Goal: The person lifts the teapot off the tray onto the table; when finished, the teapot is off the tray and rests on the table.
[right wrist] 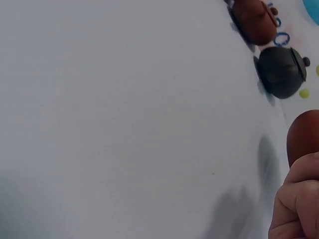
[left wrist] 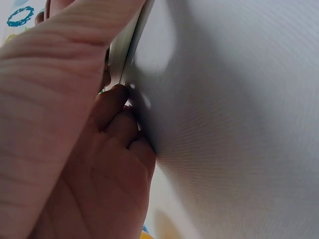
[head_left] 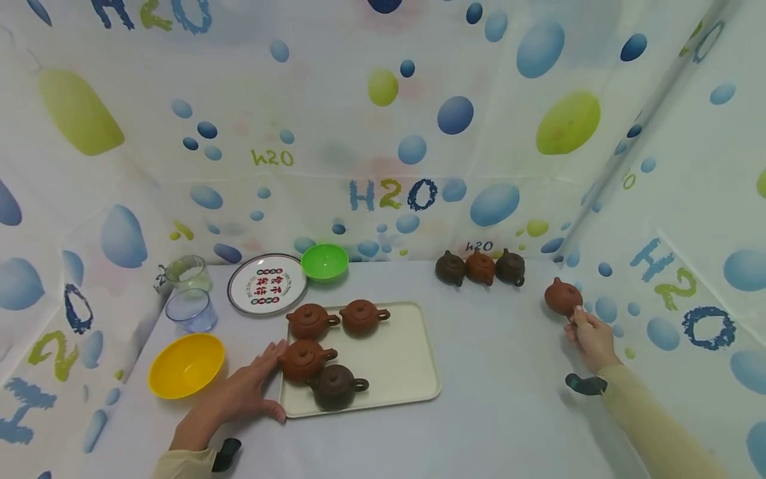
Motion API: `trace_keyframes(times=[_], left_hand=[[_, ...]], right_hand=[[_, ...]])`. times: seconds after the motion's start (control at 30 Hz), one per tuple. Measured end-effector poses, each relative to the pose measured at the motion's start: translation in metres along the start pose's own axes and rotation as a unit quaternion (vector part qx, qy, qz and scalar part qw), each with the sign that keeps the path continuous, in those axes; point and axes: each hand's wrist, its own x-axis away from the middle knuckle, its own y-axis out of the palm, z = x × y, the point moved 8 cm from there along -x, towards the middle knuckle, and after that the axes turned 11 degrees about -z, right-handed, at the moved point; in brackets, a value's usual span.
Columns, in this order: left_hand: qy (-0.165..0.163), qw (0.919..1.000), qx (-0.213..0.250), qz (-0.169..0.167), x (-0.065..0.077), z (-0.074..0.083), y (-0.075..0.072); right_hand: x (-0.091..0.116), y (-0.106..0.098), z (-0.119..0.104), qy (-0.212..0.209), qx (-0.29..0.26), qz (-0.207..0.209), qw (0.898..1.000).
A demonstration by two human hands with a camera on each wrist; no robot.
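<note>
At the right side of the table, my right hand (head_left: 591, 338) pinches a small reddish-brown teapot (head_left: 562, 297) near its handle. In the right wrist view this teapot (right wrist: 303, 138) shows above the curled fingers, its shadow apart from it on the table. My left hand (head_left: 244, 392) rests at the left edge of a cream tray (head_left: 395, 362), fingers spread along the rim and thumb by the front corner. Three reddish-brown teapots, one of them at the back left (head_left: 309, 322), and a dark brown teapot (head_left: 335, 387) sit on the tray's left half, handles pointing right.
Two dark teapots (head_left: 450, 267) and a reddish-brown one (head_left: 480, 267) stand in a row by the back wall. To the left are a yellow bowl (head_left: 187, 366), two glass cups (head_left: 191, 311), a printed plate (head_left: 267, 284) and a green bowl (head_left: 325, 262). A patterned cloth surrounds the table.
</note>
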Motion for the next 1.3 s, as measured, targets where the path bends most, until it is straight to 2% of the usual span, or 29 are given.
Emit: trace_keyframes(times=[0.23,0.37,0.57,0.73,0.93,1.1,1.3], left_hand=[[0.014,0.9999,0.003,0.003,0.002,-0.001,-0.001],[0.008,0.9999,0.009,-0.002,0.001,-0.001,0.001],[0.002,1.0,0.007,0.001,-0.001,-0.004,0.003],[0.007,0.9997,0.021,-0.001,-0.001,-0.003,0.006],[-0.011,0.9995,0.027,-0.006,0.002,-0.007,0.01],[-0.007,0.9996,0.027,-0.003,0.004,-0.007,0.009],[0.001,0.9999,0.013,0.005,0.001,-0.006,0.004]], right_hand=[[-0.033,-0.006,0.001,0.016,0.039,0.015,0.999],[-0.046,-0.003,-0.006,0.013,0.028,0.015,0.999],[-0.059,0.006,-0.022,-0.012,0.054,0.025,0.998],[-0.07,0.006,-0.024,-0.019,0.075,0.038,0.996],[-0.085,0.014,-0.021,-0.018,0.09,0.026,0.995],[-0.095,0.021,-0.027,-0.019,0.104,0.019,0.994],[-0.105,0.024,-0.029,-0.011,0.079,0.013,0.997]])
